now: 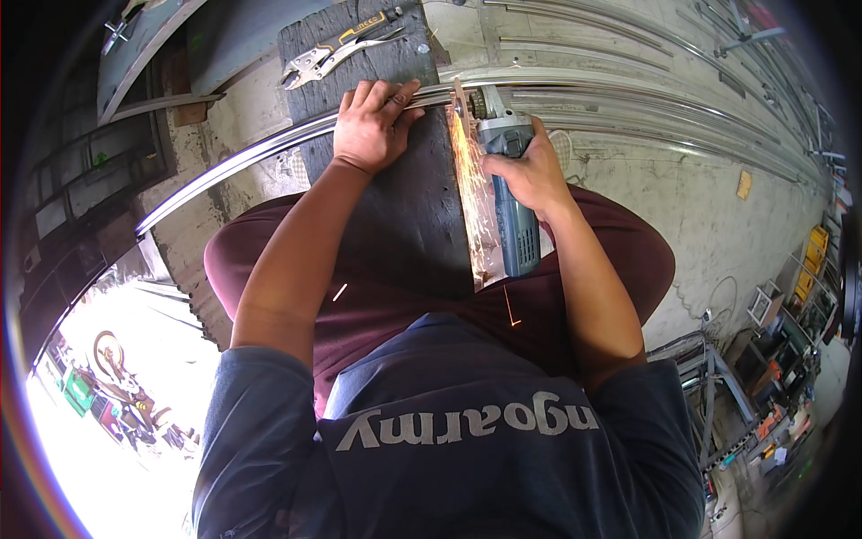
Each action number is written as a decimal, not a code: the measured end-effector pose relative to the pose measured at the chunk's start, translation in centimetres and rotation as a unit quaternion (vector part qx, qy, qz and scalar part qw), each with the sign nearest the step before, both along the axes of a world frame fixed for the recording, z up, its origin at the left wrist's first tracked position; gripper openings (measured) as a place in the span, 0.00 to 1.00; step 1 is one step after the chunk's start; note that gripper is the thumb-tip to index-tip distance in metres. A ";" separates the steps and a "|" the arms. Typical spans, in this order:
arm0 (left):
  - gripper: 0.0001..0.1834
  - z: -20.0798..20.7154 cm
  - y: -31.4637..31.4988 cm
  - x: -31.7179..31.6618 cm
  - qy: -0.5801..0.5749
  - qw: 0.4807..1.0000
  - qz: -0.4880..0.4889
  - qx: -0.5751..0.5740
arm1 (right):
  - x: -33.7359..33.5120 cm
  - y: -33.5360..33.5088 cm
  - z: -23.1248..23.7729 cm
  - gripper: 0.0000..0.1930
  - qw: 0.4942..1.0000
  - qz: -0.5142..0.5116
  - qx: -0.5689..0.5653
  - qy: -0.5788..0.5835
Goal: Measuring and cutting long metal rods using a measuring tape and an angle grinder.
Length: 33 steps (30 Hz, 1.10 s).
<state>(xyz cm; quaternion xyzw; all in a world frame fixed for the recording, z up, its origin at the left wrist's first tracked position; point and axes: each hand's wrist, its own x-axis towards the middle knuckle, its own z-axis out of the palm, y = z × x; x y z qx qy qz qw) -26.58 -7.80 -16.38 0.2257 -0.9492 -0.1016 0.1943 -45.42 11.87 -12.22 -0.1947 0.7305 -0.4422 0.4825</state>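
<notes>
My left hand (373,126) presses down on several thin, shiny metal bars (256,151), its fingers over them. They lie across a dark, worn wooden board (395,211) between my legs. In my right hand (536,175) is a blue-green angle grinder (518,225), held upright by its body. Its thin cutting disc (459,97) meets the bars just past the board's right edge. Orange sparks (469,175) stream from there toward me. Locking pliers (337,58) rest on the far end of the board, beyond my left hand.
Long metal bars (620,112) lie on the concrete floor (646,175) at right. Metal stock and tools (772,395) crowd the far right. Dark metal frames (99,171) stand at left, near a bright opening with a bicycle (112,355) and a green box (77,392).
</notes>
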 end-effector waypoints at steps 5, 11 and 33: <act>0.23 0.1 0.0 -0.1 0.000 1.000 -0.001 0.002 | -0.1 0.0 0.0 0.43 1.000 -0.001 -0.012 -0.007; 0.23 0.0 -0.1 0.0 0.005 1.000 -0.005 0.001 | 0.1 -0.2 0.4 0.38 1.000 0.008 -0.024 -0.003; 0.24 -0.3 0.0 0.0 0.015 1.000 -0.001 -0.006 | -0.2 -0.4 0.1 0.42 1.000 0.001 0.000 -0.010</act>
